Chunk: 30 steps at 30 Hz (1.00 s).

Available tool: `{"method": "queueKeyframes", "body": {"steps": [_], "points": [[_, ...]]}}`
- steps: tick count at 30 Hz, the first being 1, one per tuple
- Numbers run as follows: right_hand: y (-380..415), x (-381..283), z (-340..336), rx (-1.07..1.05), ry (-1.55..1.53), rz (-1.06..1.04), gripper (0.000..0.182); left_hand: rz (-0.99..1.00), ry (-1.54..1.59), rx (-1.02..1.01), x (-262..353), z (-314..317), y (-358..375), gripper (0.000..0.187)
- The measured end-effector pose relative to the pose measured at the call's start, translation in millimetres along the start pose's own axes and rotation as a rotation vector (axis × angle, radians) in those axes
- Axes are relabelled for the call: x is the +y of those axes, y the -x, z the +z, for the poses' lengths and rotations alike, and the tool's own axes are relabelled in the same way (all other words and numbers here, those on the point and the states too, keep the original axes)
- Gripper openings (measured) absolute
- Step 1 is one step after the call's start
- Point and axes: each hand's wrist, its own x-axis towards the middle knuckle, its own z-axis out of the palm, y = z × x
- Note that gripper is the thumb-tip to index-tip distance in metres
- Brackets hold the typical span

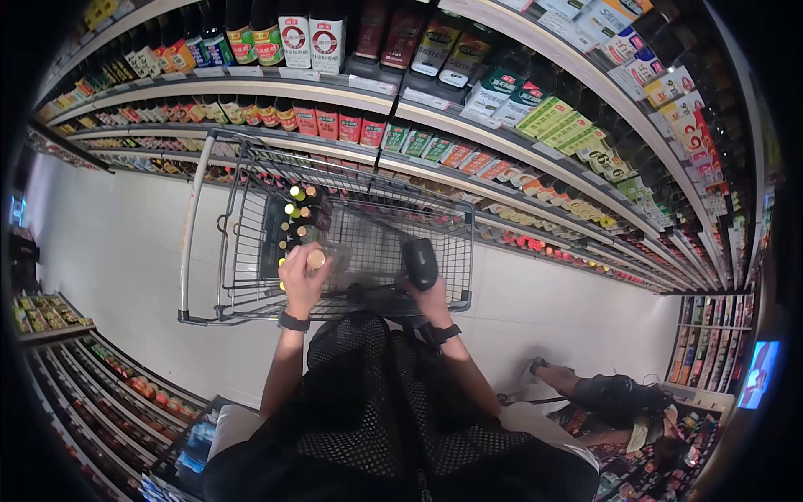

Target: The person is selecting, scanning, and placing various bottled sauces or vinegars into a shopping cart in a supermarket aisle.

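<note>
My left hand (299, 274) is wrapped round the top of a bottle with a tan cap (315, 258), over the left part of a wire shopping cart (471, 251). Right beside it, inside the cart, several dark bottles (303, 212) with yellow-green and tan caps stand close together. My right hand (430, 301) grips a black handheld device (420, 263) with a rounded head, above the cart's right half. The device's lower part and the fingers around it are partly hidden and blurred. Both wrists wear black bands.
Ahead, long shelves (360, 82) hold rows of bottled sauces and boxes, close along the cart's far side. The cart's handle (196, 209) is at the left. At lower right a person (615, 397) bends by another display. More shelves (109, 393) stand at lower left.
</note>
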Motion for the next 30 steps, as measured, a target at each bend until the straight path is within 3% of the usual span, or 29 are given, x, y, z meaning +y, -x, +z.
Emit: {"method": "queueKeyframes", "body": {"steps": [4,6,7,10,13,15,19,22,25,30], "points": [[4,-11,18,-0.07,0.032,-0.11,0.033,-0.011,0.014,-0.085,15,-12,4,0.02],[3,-19,21,-0.26,-0.158,0.059,0.048,0.003,0.005,-0.12,16,-13,3,0.019],[4,-24,22,-0.247,-0.165,0.057,0.048,-0.001,0.004,-0.134,20,-13,3,0.018],[5,-51,28,-0.286,-0.125,-0.102,0.073,0.062,0.08,-0.089,33,-10,-6,0.02],[0,-57,28,-0.312,-0.096,-0.176,0.074,-0.051,0.129,-0.116,35,-10,-12,0.015],[-1,-58,28,-0.317,-0.16,-0.12,0.072,-0.223,0.361,-0.087,37,-7,-19,0.01],[-7,-69,21,-0.276,-0.263,-0.03,0.062,-0.24,0.432,-0.074,34,-2,-40,0.01],[-9,-76,8,-0.316,-0.125,0.027,0.052,-0.261,0.58,-0.066,39,3,-65,0.024],[-5,-46,9,-0.341,-0.402,0.099,0.066,-0.315,0.703,-0.071,32,13,-81,0.032],[-4,-52,1,-0.201,-0.29,-0.126,0.074,-0.355,0.647,-0.151,47,36,-107,0.035]]}}
